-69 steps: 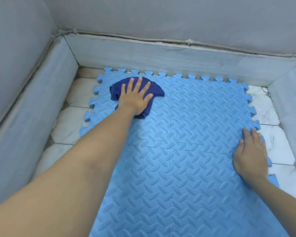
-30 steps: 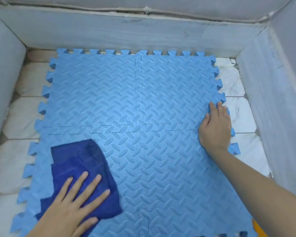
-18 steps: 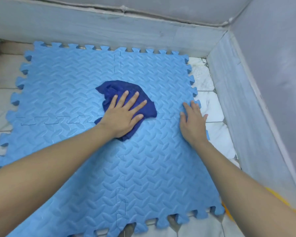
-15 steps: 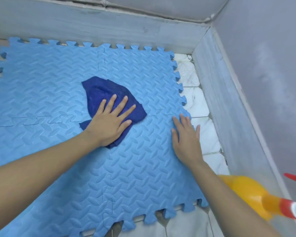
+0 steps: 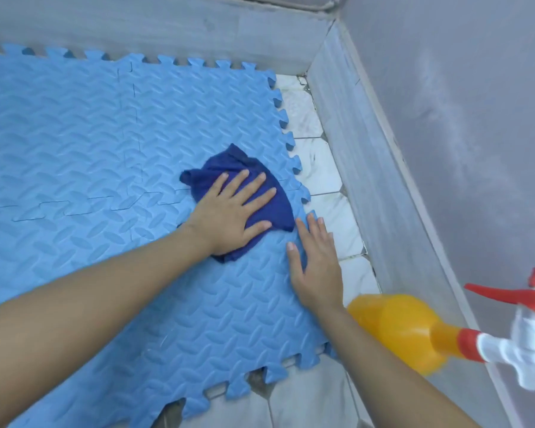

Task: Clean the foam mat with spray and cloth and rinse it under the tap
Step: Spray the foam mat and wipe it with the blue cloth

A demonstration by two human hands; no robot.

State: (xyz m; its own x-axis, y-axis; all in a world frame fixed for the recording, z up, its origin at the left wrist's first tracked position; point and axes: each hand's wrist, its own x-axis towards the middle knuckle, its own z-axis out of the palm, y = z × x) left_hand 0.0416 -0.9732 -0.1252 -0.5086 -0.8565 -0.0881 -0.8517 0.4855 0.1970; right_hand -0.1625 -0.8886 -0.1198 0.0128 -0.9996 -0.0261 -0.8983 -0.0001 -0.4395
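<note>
A light blue foam mat point(image 5: 84, 143) of interlocked tiles lies flat on the tiled floor. A dark blue cloth point(image 5: 275, 205) rests on it near the right edge. My left hand point(image 5: 232, 211) presses flat on the cloth, fingers spread. Just to its right, my right hand point(image 5: 315, 264) lies flat on the mat's right edge, palm down, holding nothing. A yellow spray bottle point(image 5: 405, 329) with a red and white trigger head stands at the lower right, beside my right forearm.
Grey walls with a low ledge point(image 5: 383, 168) enclose the corner at the back and right. A narrow strip of white floor tiles point(image 5: 322, 168) shows between the mat and the right wall, and more tile at the mat's near edge.
My left hand has slid the cloth rightward across the mat toward its right edge. My right hand has stayed on that edge. The view has swung right, bringing the spray bottle in.
</note>
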